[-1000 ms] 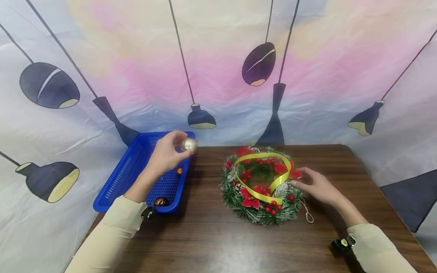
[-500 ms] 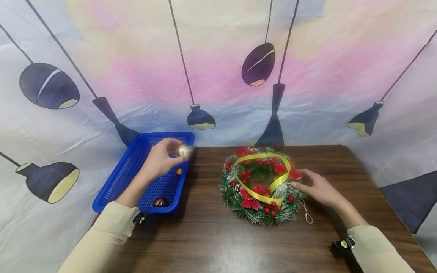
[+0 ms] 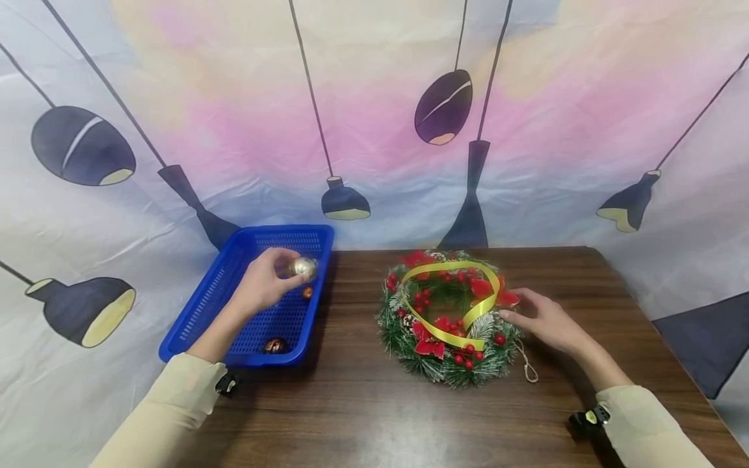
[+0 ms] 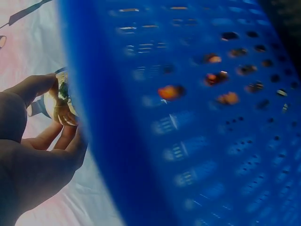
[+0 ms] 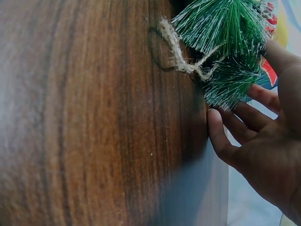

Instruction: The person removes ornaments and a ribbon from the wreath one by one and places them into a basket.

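Between thumb and fingertips my left hand [image 3: 262, 281] grips a shiny pale gold Christmas ball [image 3: 303, 268], held over the right side of a blue plastic basket [image 3: 170, 344]. The left wrist view shows the same ball [image 4: 60, 101] beyond the basket's blurred wall, partly hidden by it. A green Christmas wreath [image 3: 491, 370] lies flat on the table, with red flowers, berries and pine cones. Across it loops a yellow ribbon [image 3: 447, 266]. My right hand [image 3: 547, 318] holds the wreath's right edge, thumb and fingers around the greenery [image 5: 230, 89], little finger near the tabletop.
Inside the basket are a small copper ball [image 3: 307, 293] and a larger dark bronze ball [image 3: 275, 346]. A twine loop [image 3: 529, 372] trails from the wreath onto the brown wooden table [image 3: 363, 416]. Behind stands a cloth backdrop [image 3: 386, 130] printed with lamps.
My left hand has moved left and down with the gold ball, from the basket's far right rim to over its inside. The right hand and wreath have stayed put.
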The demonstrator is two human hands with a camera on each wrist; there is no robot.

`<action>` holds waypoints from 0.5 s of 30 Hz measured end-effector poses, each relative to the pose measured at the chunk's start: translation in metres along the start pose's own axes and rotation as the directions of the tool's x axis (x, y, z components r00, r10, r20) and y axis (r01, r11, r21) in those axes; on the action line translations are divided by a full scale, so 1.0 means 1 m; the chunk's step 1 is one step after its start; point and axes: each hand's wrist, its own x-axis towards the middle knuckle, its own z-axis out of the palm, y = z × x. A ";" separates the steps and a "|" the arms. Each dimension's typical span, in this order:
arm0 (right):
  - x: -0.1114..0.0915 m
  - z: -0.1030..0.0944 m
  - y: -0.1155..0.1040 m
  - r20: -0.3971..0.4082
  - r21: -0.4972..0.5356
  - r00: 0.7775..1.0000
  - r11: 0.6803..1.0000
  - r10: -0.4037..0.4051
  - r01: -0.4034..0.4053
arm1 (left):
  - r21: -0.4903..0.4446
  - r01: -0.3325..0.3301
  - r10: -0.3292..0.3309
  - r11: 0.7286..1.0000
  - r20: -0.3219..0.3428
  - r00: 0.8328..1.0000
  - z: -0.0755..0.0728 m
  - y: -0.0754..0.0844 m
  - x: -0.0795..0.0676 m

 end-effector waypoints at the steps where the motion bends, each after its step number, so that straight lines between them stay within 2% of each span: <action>1: 0.000 0.000 0.000 -0.003 0.002 1.000 1.000 0.005 -0.005 | 0.002 0.003 -0.003 1.000 0.001 1.000 0.001 -0.002 -0.001; 11: -0.001 0.004 0.003 -0.026 -0.008 1.000 1.000 0.006 -0.006 | 0.022 0.055 -0.055 0.998 0.032 0.998 0.003 -0.018 -0.006; 15: -0.002 0.003 0.004 -0.027 -0.009 1.000 1.000 0.011 -0.012 | 0.049 0.079 -0.082 0.996 0.073 0.994 0.005 -0.021 -0.006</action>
